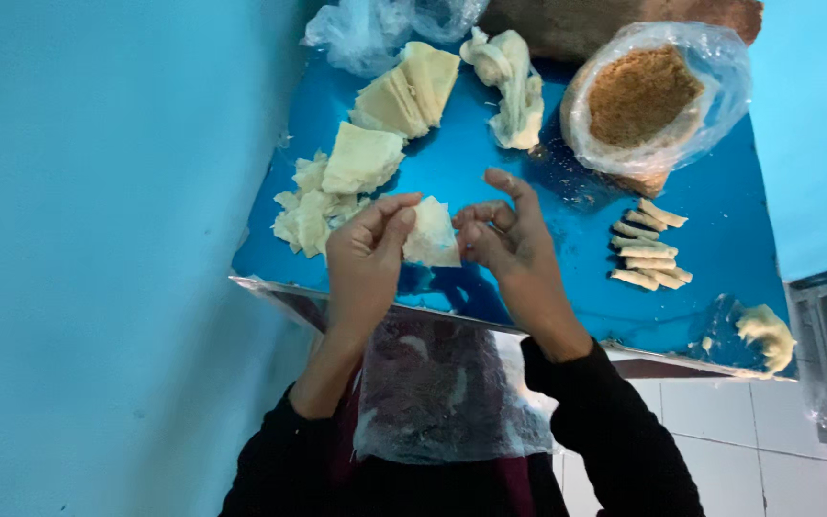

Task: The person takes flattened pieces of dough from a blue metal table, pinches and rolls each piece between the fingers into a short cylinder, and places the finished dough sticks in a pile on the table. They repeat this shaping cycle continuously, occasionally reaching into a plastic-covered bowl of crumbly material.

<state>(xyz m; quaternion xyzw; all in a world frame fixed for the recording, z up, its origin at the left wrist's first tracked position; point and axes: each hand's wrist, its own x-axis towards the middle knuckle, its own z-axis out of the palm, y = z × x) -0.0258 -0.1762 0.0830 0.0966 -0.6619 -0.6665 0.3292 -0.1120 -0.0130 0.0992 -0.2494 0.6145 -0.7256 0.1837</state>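
A thin pale dough sheet is pinched between my left hand and my right hand, just above the near edge of a shiny blue table. Both hands grip it with thumbs and fingertips, and my right index finger sticks up. Left of my hands lie torn dough pieces and a folded sheet.
A stack of folded sheets and a twisted dough lump lie at the back. A plastic-lined bowl of brown crumbly filling stands at the right. Several rolled pieces lie below it. A dough scrap sits at the right corner. Clear plastic covers my lap.
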